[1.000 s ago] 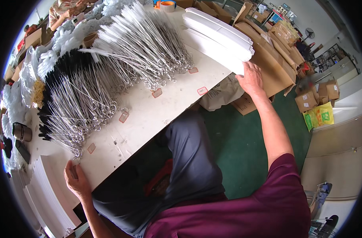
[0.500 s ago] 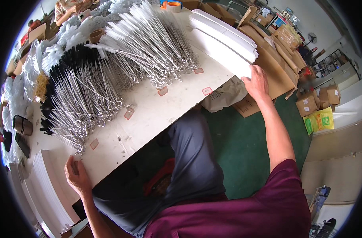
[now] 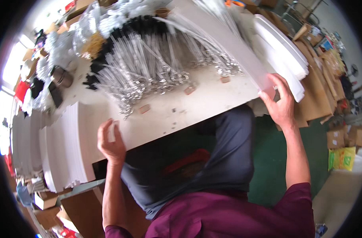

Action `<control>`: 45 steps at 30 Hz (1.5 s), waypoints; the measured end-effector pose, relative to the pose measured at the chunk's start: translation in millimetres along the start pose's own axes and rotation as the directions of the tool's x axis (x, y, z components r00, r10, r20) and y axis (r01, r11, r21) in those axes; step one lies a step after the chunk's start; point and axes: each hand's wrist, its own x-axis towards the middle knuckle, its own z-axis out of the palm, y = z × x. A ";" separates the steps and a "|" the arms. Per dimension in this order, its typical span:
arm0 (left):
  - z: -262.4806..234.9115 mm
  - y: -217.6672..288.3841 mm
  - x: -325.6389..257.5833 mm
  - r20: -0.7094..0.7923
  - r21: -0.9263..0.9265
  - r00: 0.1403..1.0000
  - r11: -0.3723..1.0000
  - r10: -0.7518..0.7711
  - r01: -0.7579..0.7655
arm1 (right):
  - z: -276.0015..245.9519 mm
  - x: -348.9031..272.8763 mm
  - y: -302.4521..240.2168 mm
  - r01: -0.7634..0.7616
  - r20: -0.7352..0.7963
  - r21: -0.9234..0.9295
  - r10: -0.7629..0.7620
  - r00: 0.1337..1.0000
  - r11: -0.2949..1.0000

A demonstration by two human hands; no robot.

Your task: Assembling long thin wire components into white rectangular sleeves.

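Observation:
My right hand grips the near end of a long, narrow white box-like strip, thumb on one side and fingers on the other. The strip slants away over the table, hiding part of the wire pile behind it. My left hand is at the table's front edge, empty, with thumb and fingers apart. Beyond it lies a dense pile of thin metal wire-handled brushes with looped ends facing me. Black bristles show at the pile's far side.
More long white strips are stacked on the table at right, beside cardboard. Folded white strips stand in rows at left. A dark metal cup and yellow ties are at the far left. Small labels lie along the white table.
My right hand has lifted a white strip off the stack and swung it left over the wire pile. My left hand has come away from the table corner. The view has turned left.

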 end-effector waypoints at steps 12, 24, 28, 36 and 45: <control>-31.4 112.9 0.2 0.456 -0.070 0.784 0.895 0.422 -0.441 | 96.2 -4.1 -123.3 0.518 0.328 0.263 -0.581 0.745 0.814; 2.5 104.2 13.4 0.718 -0.072 0.647 0.952 0.257 -0.298 | 128.7 -7.4 -135.6 0.591 0.305 0.332 -0.677 0.670 0.735; 2.2 101.2 11.9 0.711 -0.029 0.664 0.953 0.232 -0.302 | 122.8 -5.8 -141.2 0.605 0.281 0.297 -0.673 0.684 0.739; 9.7 92.3 15.9 0.574 -0.005 0.721 0.882 0.388 -0.471 | 125.4 -28.4 -137.6 0.312 0.211 0.263 -0.370 0.905 0.913; 13.5 96.8 19.8 0.604 0.041 0.700 0.863 0.380 -0.504 | 136.4 -36.4 -148.5 -0.340 0.492 0.570 0.021 0.870 0.748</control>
